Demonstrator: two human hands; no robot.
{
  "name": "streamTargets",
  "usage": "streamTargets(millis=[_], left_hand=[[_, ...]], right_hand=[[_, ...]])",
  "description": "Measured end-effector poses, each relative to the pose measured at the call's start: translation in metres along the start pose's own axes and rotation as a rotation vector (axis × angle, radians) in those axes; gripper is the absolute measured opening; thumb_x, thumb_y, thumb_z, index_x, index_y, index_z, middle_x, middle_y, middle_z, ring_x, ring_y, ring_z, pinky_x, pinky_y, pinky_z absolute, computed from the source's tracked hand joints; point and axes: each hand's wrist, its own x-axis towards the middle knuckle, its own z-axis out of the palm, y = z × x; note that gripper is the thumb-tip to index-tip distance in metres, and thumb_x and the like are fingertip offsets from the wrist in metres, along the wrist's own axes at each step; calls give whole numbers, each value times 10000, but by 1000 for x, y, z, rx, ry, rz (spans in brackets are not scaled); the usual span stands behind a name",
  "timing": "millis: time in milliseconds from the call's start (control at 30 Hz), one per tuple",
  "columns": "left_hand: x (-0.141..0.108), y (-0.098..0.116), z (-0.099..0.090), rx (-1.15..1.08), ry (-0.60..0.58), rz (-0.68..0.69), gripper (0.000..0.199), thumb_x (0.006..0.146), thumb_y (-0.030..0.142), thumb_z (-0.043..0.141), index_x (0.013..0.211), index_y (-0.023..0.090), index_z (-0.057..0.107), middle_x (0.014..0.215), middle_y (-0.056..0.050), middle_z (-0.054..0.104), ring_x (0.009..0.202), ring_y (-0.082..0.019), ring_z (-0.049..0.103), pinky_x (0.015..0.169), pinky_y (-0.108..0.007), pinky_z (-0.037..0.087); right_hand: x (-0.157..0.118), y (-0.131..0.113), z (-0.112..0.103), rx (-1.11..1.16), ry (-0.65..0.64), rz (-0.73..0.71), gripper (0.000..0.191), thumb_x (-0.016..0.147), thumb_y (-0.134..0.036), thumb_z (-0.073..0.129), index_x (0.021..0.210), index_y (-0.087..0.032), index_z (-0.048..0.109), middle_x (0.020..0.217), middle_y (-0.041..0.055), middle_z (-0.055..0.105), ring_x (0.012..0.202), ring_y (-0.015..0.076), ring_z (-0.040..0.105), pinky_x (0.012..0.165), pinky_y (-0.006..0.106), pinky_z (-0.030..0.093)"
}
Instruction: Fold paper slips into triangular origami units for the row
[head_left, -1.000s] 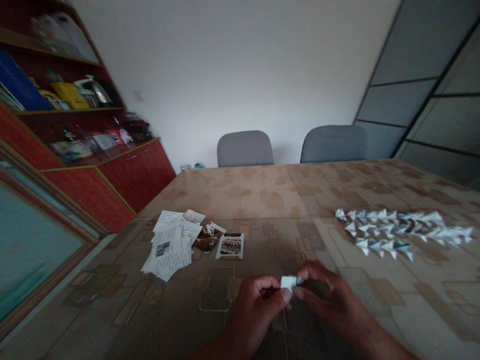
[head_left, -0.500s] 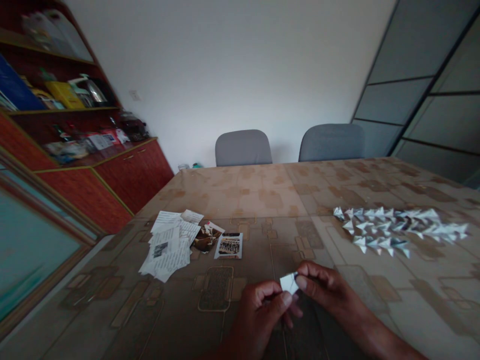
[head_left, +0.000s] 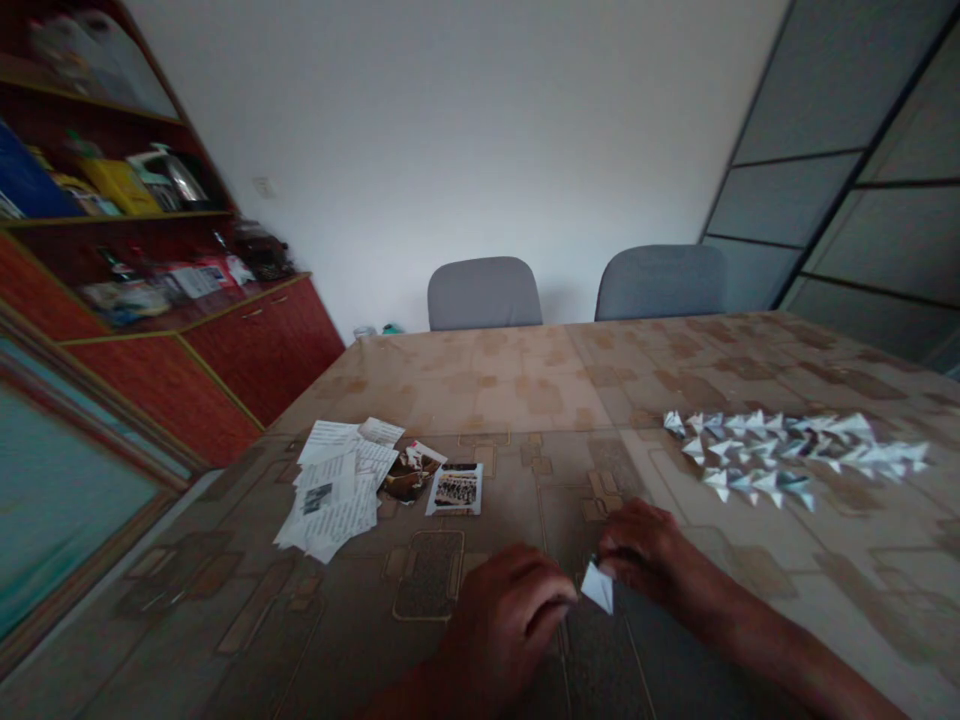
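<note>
While right hand [head_left: 639,548] pinches folded paper [head_left: 598,587], left hand [head_left: 517,620] curls beside it, palm down, fingertips' grip unclear.

Two hands [head_left: 514,618] — one folded paper [head_left: 598,587], three rows of folded pieces [head_left: 771,484], two grey chairs [head_left: 484,293], one table [head_left: 517,395]

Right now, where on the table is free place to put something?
The tabletop is bare before the gray chairs, and in the middle between the picture card and the folded pieces. It is crowded at the loose sheets, those folded pieces, and nearest you, where the right hand holds the white paper beside the left hand.
</note>
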Motion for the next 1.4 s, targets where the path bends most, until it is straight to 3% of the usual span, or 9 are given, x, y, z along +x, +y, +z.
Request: streamTargets(millis=[100,333,500,767,867,1000,1067,1233,1400], left_hand=[[7,-3,-1,185,-18,153,96,896,160,572,845,187,648,859,-10,634,792,-136,572,701,-217,389],[8,-9,4,490,-21,282,153,955,227,507,861,192,622,834,8,612,773,-144,520,680,-262,355],[10,-13,0,543,-63,371,190,962,247,506,819,178,611,793,9,608,748,-146,516,661,-288,356],[11,-21,4,499,-87,322,166,930,262,569,794,179,612,802,11,629,771,-146,548,689,-279,382],[10,-22,5,464,-106,296,124,922,266,582,837,186,625,830,9,646,801,-154,563,728,-279,388],[12,-19,0,452,-155,276,127,918,260,586,831,180,632,854,10,665,808,-149,577,771,-279,397],[14,-16,-5,429,-189,274,126,928,259,570,863,183,648,886,3,677,826,-145,588,802,-279,399],[18,-17,-16,262,-249,271,134,928,240,564,1008,211,668,971,-18,690,903,-152,602,821,-262,402],[19,-20,-23,260,-230,292,157,950,229,524,1006,193,666,988,-22,687,885,-154,595,811,-250,402]], right_hand=[[5,-1,7,-88,-2,-51,221,914,-324,583,742,-198,639,732,16,632,777,201,562,756,356,386],[14,-16,18,-104,49,-79,104,881,-256,647,789,-208,639,757,0,627,830,202,549,792,346,360],[13,-18,20,-123,114,-35,80,832,-227,699,793,-212,630,754,-4,638,810,202,553,777,343,360],[1,-27,13,-192,85,-95,170,826,-174,700,674,-232,651,675,-16,635,802,204,581,839,417,369],[-6,-27,8,-159,23,-106,36,887,-226,643,897,-237,676,906,20,685,884,213,616,834,433,469],[-16,-27,0,-137,0,-125,237,964,-295,527,1185,-225,579,1258,84,577,1005,204,614,831,397,539],[-17,-28,-2,-138,-16,-135,201,960,-290,535,1141,-237,603,1215,74,605,986,204,616,826,404,537],[-9,-33,1,-157,-35,-93,145,890,-179,606,758,-223,646,732,-3,649,762,200,596,772,407,449],[-6,-35,7,-139,1,-63,89,847,-179,658,867,-261,684,790,5,647,825,213,582,779,373,384]])
